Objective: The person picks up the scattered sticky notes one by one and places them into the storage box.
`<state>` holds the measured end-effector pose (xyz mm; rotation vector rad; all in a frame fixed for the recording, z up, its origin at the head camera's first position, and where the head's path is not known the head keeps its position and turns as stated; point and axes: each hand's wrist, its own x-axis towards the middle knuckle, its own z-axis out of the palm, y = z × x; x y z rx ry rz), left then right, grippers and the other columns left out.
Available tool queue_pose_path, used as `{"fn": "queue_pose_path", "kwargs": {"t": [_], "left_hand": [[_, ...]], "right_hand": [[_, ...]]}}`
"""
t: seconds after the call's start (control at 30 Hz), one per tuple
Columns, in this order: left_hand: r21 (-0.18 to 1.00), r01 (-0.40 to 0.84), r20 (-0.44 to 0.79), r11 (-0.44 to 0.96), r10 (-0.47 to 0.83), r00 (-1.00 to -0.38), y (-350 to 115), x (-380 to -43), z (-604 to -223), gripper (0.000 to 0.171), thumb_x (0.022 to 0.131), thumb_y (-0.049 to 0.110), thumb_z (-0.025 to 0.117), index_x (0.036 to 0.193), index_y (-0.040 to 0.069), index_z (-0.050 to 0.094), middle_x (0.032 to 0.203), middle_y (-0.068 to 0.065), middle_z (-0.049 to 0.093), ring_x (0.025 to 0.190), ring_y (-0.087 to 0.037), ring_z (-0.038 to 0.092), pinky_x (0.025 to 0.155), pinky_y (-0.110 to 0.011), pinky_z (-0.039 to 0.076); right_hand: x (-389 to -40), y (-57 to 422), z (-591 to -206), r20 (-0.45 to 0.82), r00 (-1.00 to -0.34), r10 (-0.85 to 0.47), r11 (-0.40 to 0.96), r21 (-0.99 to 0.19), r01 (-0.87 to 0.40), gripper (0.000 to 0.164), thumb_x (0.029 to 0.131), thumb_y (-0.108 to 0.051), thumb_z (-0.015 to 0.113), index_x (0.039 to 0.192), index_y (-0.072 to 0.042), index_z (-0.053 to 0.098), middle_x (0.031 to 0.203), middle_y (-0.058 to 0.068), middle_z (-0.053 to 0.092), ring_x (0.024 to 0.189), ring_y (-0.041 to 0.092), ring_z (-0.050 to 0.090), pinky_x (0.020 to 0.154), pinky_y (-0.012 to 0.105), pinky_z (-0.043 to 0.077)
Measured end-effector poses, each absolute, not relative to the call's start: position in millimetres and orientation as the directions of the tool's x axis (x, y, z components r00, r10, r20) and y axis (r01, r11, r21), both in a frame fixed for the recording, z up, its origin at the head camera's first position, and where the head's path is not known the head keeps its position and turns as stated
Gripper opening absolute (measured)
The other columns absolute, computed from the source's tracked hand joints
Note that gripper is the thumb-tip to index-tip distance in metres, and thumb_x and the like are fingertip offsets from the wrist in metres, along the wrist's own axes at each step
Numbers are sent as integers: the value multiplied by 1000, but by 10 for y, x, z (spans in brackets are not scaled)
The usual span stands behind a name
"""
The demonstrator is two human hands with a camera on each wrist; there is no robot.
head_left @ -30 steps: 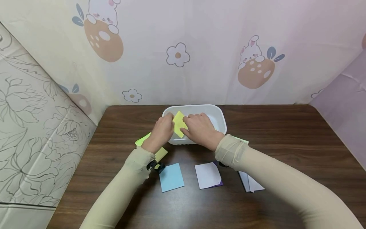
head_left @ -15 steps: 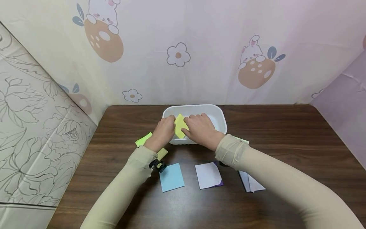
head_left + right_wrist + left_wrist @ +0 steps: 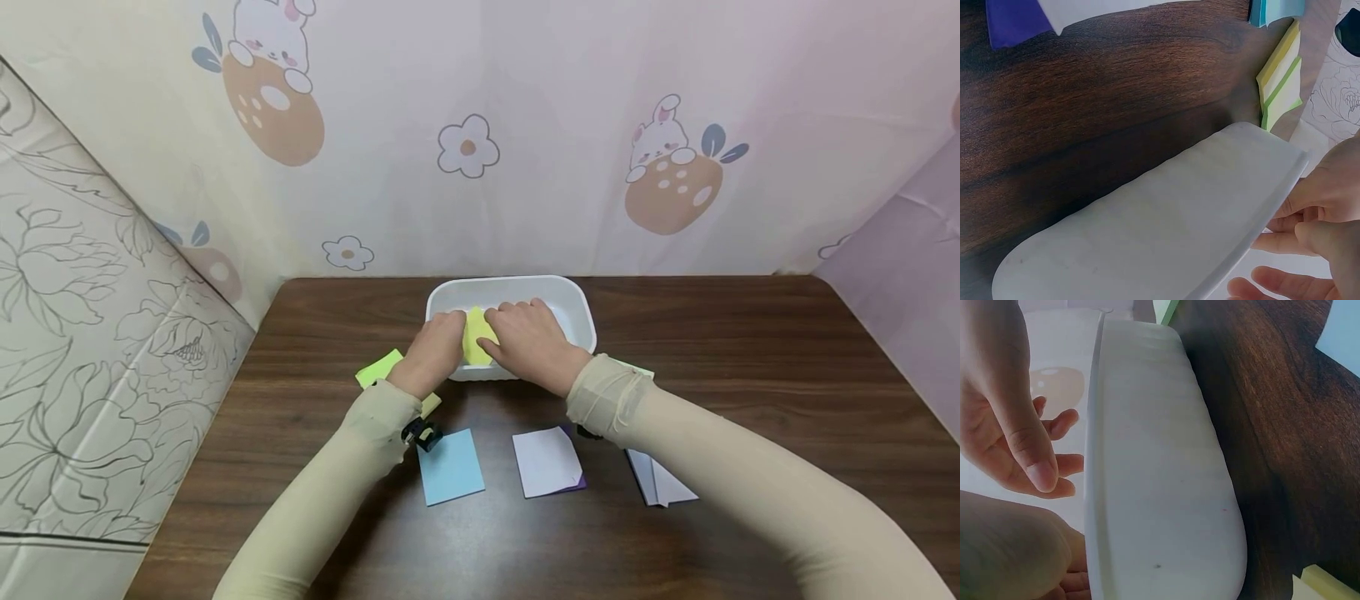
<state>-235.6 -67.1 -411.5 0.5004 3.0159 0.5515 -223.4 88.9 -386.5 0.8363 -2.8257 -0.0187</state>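
Note:
In the head view my left hand [image 3: 438, 350] is over the left part of a white plastic tray [image 3: 573, 312], its fingers curled at the left edge of a yellow sticky note [image 3: 477, 333]. The note hangs slanted inside the tray, between my two hands. My right hand [image 3: 528, 340] is at the note's right side, thumb apart from the fingers; the right wrist view shows these fingers [image 3: 1285, 281] loosely spread. Neither wrist view shows the yellow note. The tray's outer wall [image 3: 1154, 462] fills the middle of the left wrist view.
Green and yellow sticky pads [image 3: 378, 367] lie under my left wrist. A light-blue pad [image 3: 452, 468], a white sheet over purple [image 3: 546, 462] and pale blue-white sheets [image 3: 660, 479] lie on the dark wooden table [image 3: 765, 392]. A patterned curtain [image 3: 555, 167] stands behind.
My left hand has moved slightly right and toward me, bringing the yellow note lower and closer to the right hand. My right hand has stayed nearly still.

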Motion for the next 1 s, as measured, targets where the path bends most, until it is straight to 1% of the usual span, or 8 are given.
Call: {"fn": "queue_pose_path", "kwargs": {"t": [0.13, 0.33, 0.6, 0.83, 1.0], "left_hand": [[318, 308, 20, 897, 318, -948, -659, -2339, -4110, 10, 89, -3, 49, 93, 2, 57, 74, -7, 53, 63, -19, 50, 56, -29, 42], [297, 323, 35, 898, 328, -944, -648, -2320, -4115, 9, 92, 3, 47, 93, 1, 56, 73, -7, 52, 61, -18, 50, 54, -29, 42], [278, 366, 39, 888, 371, -928, -613, -2313, -4114, 14, 90, 11, 52, 94, -2, 56, 74, -8, 53, 66, -20, 52, 60, -33, 45], [287, 360, 14, 888, 372, -928, -597, -2297, -4100, 17, 92, 13, 53, 97, -2, 57, 76, -8, 54, 66, -19, 53, 60, -32, 45], [279, 357, 14, 891, 368, -930, -603, -2305, -4096, 18, 92, 15, 54, 94, -2, 57, 75, -9, 55, 66, -20, 53, 60, -33, 45]], "right_hand": [[-2236, 892, -3873, 177, -822, -541, 840, 71, -538, 27, 90, -37, 55, 86, -11, 62, 64, 0, 51, 57, 17, 48, 55, 34, 37], [-2232, 894, -3874, 167, -823, -543, 839, 74, -538, 27, 89, -37, 56, 84, -11, 61, 63, 0, 50, 57, 18, 49, 54, 34, 37], [-2237, 900, -3901, 167, -826, -539, 842, 80, -533, 28, 89, -38, 56, 79, -12, 59, 61, 0, 49, 56, 19, 50, 53, 35, 39], [-2240, 904, -3908, 168, -822, -545, 838, 73, -541, 31, 89, -40, 56, 80, -11, 60, 63, 2, 52, 58, 20, 52, 56, 36, 41], [-2243, 907, -3901, 177, -817, -549, 835, 75, -545, 31, 89, -40, 56, 78, -11, 58, 62, 2, 52, 57, 21, 52, 55, 37, 40]]}}
